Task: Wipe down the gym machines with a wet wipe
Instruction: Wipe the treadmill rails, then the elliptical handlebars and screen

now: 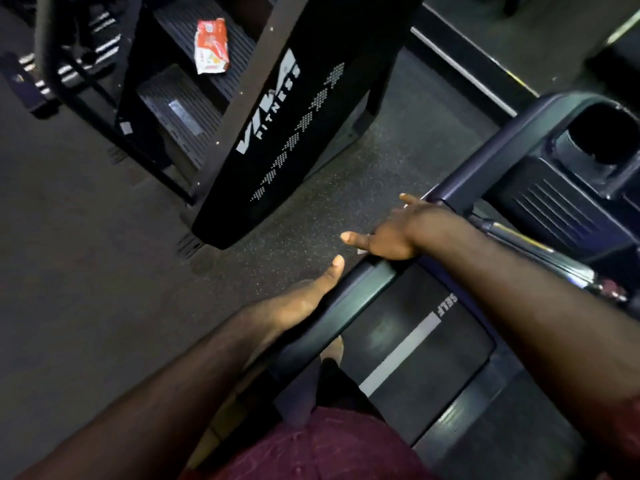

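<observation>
I look down at a dark treadmill with its belt below me. My left hand holds the left handrail, thumb lying straight along the top and fingers hidden under the rail. Farther up the same rail, my right hand presses down with thumb and forefinger spread. A small white sliver of wet wipe peeks out from under its palm. The treadmill console, with a round cup holder, is at the right.
A black stair-climber machine with white lettering stands at the upper left, across a strip of speckled dark floor. A red and white wipes packet lies on one of its steps. More dark frames sit at the far left.
</observation>
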`<state>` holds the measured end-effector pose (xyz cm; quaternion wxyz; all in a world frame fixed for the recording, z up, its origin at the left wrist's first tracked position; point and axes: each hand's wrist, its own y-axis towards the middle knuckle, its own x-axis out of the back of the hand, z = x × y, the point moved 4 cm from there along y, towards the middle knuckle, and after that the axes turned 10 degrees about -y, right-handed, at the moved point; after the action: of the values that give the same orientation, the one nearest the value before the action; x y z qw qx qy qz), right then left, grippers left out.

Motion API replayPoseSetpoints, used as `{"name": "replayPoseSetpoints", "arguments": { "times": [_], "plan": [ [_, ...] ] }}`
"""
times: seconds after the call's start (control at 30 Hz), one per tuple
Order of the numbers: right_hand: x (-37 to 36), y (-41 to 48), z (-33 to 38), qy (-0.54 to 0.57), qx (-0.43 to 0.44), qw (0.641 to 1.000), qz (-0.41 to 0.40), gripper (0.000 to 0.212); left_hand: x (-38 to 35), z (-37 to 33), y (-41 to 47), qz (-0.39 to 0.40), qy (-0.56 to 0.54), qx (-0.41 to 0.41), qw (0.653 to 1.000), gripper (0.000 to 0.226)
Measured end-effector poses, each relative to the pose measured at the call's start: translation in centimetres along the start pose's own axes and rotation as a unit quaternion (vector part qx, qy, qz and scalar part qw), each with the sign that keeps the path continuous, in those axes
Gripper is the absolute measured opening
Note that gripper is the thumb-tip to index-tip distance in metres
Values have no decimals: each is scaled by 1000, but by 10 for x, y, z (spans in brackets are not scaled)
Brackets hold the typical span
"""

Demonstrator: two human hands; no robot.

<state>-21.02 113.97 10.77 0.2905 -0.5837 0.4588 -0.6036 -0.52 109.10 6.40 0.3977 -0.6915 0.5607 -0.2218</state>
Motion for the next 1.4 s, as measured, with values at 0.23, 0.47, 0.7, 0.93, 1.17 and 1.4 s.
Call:
{"name": "replayPoseSetpoints", "arguments": {
  "times": [0.23, 0.47, 0.7, 0.93, 1.17, 1.4],
  "plan": [
    [-44, -32, -34, 175, -126, 879, -424, 76, -19, -31, -7, -47, 104, -22, 993, 116],
    [-107, 5, 64, 700, -305, 356, -539, 47, -37, -27, -11, -194, 242, -103, 945, 97],
    [-132, 14, 160, 838, -205, 187, -471, 39, -38, -27, -3, -236, 284, -136, 919, 100],
    [-130, 24, 82, 806, -284, 232, -464, 38, -38, -26, 1, -243, 310, -153, 906, 104],
    [-138, 6, 173, 792, -279, 239, -488, 41, -37, -27, 1, -247, 307, -158, 905, 110],
    [-124, 17, 52, 791, -263, 261, -487, 46, -38, -27, 3, -236, 306, -189, 903, 96]
  ]
}}
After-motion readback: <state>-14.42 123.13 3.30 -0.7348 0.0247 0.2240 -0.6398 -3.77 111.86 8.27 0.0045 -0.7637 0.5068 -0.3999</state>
